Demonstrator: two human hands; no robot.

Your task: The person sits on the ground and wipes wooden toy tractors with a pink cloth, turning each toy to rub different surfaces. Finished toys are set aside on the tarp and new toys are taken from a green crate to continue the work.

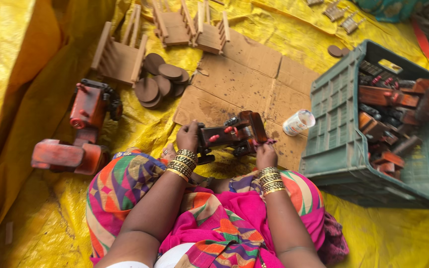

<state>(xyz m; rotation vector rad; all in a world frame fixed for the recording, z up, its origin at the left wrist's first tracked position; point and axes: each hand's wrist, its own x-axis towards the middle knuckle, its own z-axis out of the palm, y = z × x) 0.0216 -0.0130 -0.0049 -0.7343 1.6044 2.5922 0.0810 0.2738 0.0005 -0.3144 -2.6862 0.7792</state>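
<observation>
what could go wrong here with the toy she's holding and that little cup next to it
The small white cup lies tipped on the cardboard close to the right hand; anything in it may spill. The wooden toy vehicle, held between both hands above the lap, might smear if wet or slip from the left hand.

Yellow sheet, cardboard, crate and spare wooden parts

A flattened cardboard sheet (247, 82) lies on the yellow tarpaulin (35, 59). At 11 o'clock sit dark wooden discs (159, 79) and slatted wooden frames (120, 52); at 9 o'clock an orange wooden toy tractor (78, 131); at 3 o'clock a green plastic crate (336, 134) of toy parts, a small white cup (298, 122) beside it.
</observation>
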